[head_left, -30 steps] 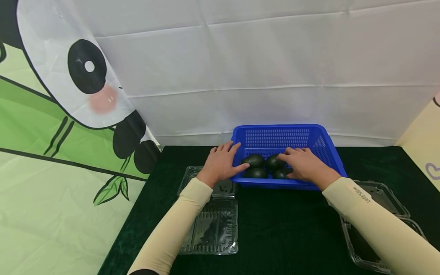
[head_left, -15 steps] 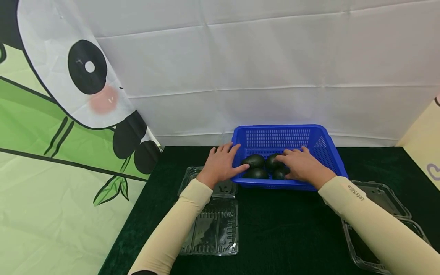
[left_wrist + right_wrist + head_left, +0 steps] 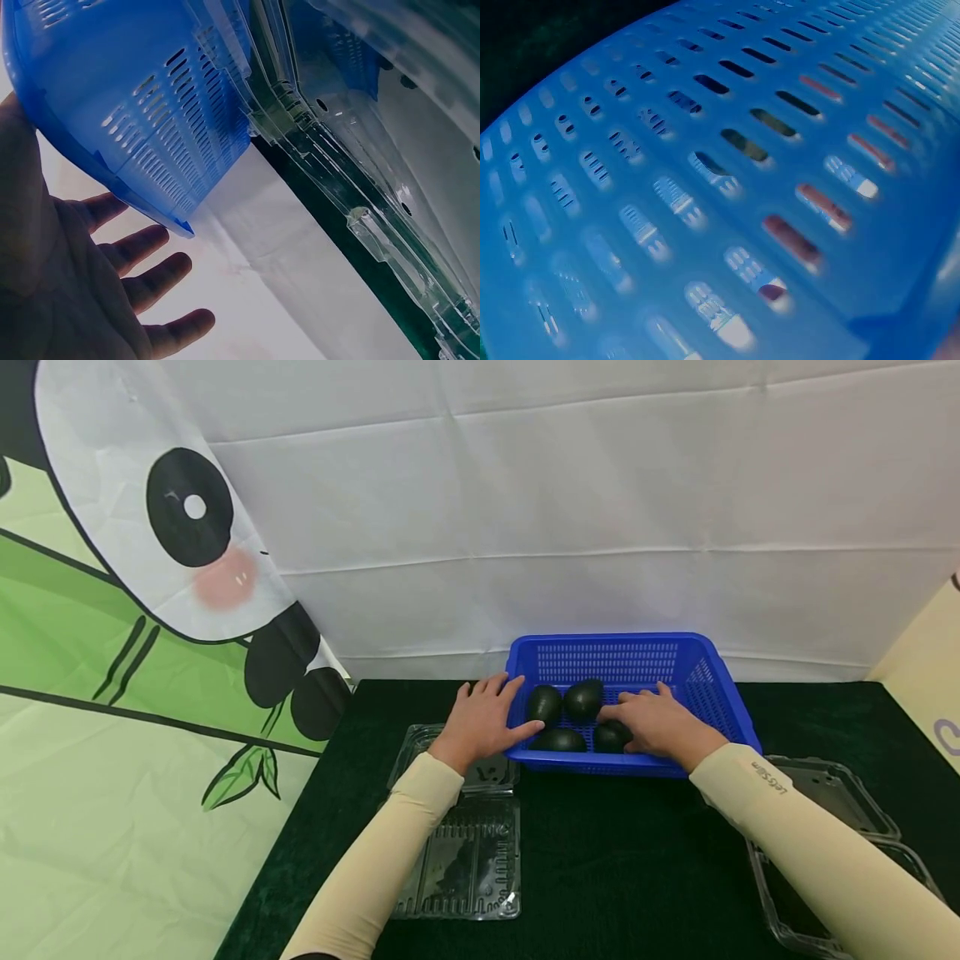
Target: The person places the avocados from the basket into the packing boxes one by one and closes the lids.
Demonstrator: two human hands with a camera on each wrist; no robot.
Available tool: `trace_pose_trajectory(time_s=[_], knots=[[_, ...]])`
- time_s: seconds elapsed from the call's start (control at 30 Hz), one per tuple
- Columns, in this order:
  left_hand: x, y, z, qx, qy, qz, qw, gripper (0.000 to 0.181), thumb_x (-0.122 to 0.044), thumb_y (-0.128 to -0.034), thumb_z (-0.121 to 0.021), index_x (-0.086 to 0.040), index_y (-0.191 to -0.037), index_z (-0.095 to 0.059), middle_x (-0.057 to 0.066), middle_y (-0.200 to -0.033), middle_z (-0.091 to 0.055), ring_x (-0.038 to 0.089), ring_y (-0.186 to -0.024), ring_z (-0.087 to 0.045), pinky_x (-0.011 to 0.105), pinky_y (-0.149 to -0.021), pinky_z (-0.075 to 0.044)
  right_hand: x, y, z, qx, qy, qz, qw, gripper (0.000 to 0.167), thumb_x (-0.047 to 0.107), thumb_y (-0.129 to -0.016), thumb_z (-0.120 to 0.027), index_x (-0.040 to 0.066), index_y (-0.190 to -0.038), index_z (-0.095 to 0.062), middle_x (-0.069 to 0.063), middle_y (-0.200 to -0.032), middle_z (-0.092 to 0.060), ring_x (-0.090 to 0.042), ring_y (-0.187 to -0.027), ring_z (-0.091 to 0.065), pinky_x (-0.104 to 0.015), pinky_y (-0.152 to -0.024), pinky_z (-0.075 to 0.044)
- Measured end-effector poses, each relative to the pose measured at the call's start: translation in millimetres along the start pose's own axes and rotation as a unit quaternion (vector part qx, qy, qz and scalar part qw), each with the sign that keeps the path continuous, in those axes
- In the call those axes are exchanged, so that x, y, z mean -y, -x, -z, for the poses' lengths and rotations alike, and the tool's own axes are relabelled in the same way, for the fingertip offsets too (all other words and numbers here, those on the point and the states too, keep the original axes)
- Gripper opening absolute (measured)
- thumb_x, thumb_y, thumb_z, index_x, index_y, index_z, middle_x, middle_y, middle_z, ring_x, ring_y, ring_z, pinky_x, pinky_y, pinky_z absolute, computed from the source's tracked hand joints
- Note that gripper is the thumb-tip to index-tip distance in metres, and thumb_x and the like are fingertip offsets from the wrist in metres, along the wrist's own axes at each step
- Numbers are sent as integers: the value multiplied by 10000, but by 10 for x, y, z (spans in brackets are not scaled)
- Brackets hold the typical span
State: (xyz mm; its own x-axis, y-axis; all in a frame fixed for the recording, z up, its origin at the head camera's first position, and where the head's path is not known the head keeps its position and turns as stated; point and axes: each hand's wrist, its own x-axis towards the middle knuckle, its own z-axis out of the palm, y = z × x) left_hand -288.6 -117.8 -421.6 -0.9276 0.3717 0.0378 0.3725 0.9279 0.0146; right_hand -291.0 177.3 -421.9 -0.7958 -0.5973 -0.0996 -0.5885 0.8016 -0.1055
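Avocado (image 3: pixel 612 741), dark green, glossy and egg-shaped, lies at the near side of a blue slotted plastic basket (image 3: pixel 585 763), between the index finger and thumb of the right hand (image 3: pixel 660 720), clearly the nearer hand; that finger and thumb bend round it, though how firm their hold is cannot be told, and they cover too much to read its long axis. Just beyond the right fingertips sits a second avocado (image 3: pixel 583 701); nearer the left thumb are a third avocado (image 3: pixel 545 706), lengthwise, and a fourth avocado (image 3: pixel 558 741), crosswise. Left hand (image 3: pixel 482 722) spreads its fingers at the basket's rim, gripping nothing. Behind its wrist lies one clear plastic clamshell box (image 3: pixel 480 860), lid back; another clear clamshell box (image 3: pixel 832 785) lies beyond the right forearm, partly hidden
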Motion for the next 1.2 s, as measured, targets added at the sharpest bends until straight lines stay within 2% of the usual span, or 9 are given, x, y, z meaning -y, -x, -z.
trace_pose_trajectory(time_s=[0.3,0.5,0.67,0.9,1.2], knots=[[13,-3,-21,-30,13,-5,10000,903,-790,-946,-429,-238,-1647,-286,105,-1663,-312,323,-1503,-324,621,-1193,-232,4,-78,-47,230,-195,-74,9995,584,177,-893,-817,188,-1438,-607,-228,-1400,-601,-475,-1323,-518,-815,-1080,-137],[21,4,-15,-30,37,-6,10000,906,-793,-944,-428,-238,-1646,-287,103,-1663,-314,322,-1504,-323,626,-1190,-234,18,-82,-41,301,-293,-84,9991,599,167,-883,-822,174,-1438,-597,-182,-1293,-667,-465,-1273,-559,-823,-1070,-144],[33,15,-12,-21,17,-11,10000,908,-795,-943,-426,-240,-1648,-283,99,-1662,-317,317,-1505,-322,628,-1190,-234,3,-80,-47,340,-318,-125,9988,602,155,-883,-822,177,-1437,-588,-181,-1288,-664,-458,-1259,-570,-827,-1061,-159],[31,19,-18,21,90,-31,10000,911,-793,-943,-429,-236,-1649,-279,104,-1665,-311,324,-1507,-317,630,-1194,-221,-43,-53,-74,159,-343,-104,9992,576,163,-860,-846,191,-1390,-622,-189,-1320,-644,-480,-1255,-566,-842,-1048,-143],[25,10,-22,15,68,-47,10000,914,-796,-941,-429,-237,-1648,-280,99,-1667,-306,322,-1509,-311,622,-1195,-225,-78,-19,-34,-84,-365,-258,9990,598,168,-853,-862,199,-1400,-621,-206,-1370,-620,-532,-1283,-522,-831,-1070,-96]])
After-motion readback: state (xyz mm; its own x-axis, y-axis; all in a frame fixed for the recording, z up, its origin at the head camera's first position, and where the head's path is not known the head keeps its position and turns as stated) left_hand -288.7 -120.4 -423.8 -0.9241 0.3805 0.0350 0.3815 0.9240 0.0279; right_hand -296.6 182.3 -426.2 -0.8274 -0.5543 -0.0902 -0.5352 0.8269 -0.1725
